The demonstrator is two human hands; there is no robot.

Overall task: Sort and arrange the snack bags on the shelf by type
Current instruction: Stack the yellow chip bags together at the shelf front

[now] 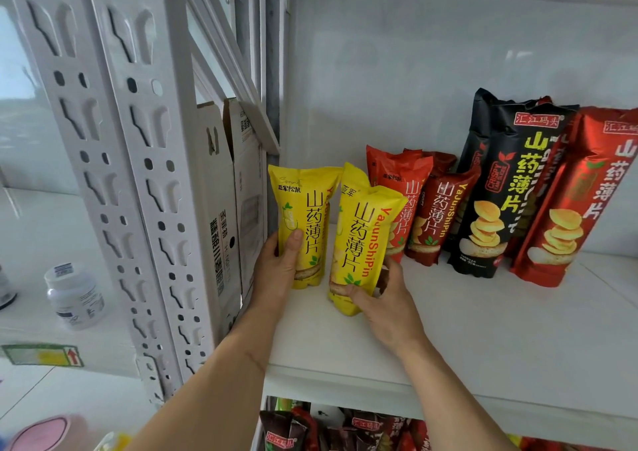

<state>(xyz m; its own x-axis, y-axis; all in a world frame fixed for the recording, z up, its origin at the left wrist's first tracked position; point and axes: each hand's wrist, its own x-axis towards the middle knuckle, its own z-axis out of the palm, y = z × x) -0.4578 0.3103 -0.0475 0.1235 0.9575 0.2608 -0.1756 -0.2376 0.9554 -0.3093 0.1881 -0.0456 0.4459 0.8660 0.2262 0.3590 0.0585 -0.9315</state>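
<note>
since these bags look puffed with air and full of brittle crisps, i judge them light, crinkly, a bit slick and easy to crush, so i'd hold low on the body, where they are firmest. my left grip wraps the lower half of the left yellow bag, thumb across its front. my right grip pinches the base of the right yellow bag, tilted. both stand on the shelf, red bags just beyond my right grip.
</note>
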